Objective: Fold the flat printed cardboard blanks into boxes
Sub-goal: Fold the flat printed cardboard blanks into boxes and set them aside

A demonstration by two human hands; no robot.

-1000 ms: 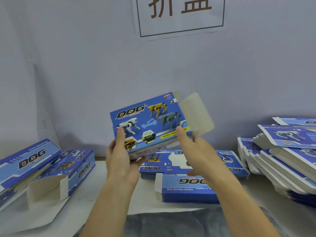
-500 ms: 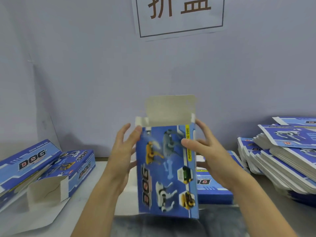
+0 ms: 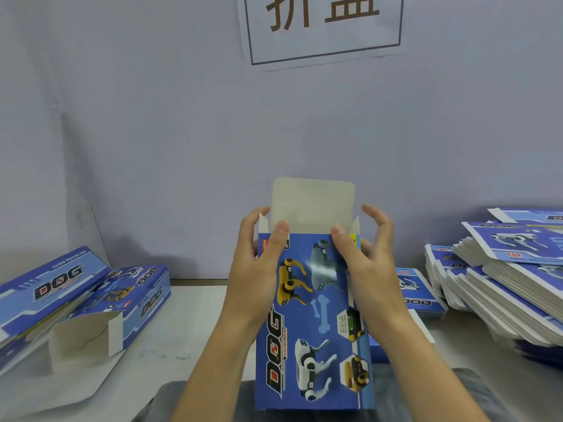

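Observation:
I hold a blue printed "DOG" box upright in front of me, its grey top flap standing open above it. My left hand grips the box's upper left side, thumb on the front face and fingers behind. My right hand grips the upper right side, thumb on the front and fingers curved round the small side flap. A pile of flat blanks lies on the table behind the box.
Folded boxes with open ends lie at the left on the white table. A tall slanted stack of flat blanks fills the right side. A grey wall with a paper sign stands close behind.
The box turned from a sideways tilt to upright and dropped lower toward me. Both hands shifted to its top corners, thumbs now on the front by the open flap.

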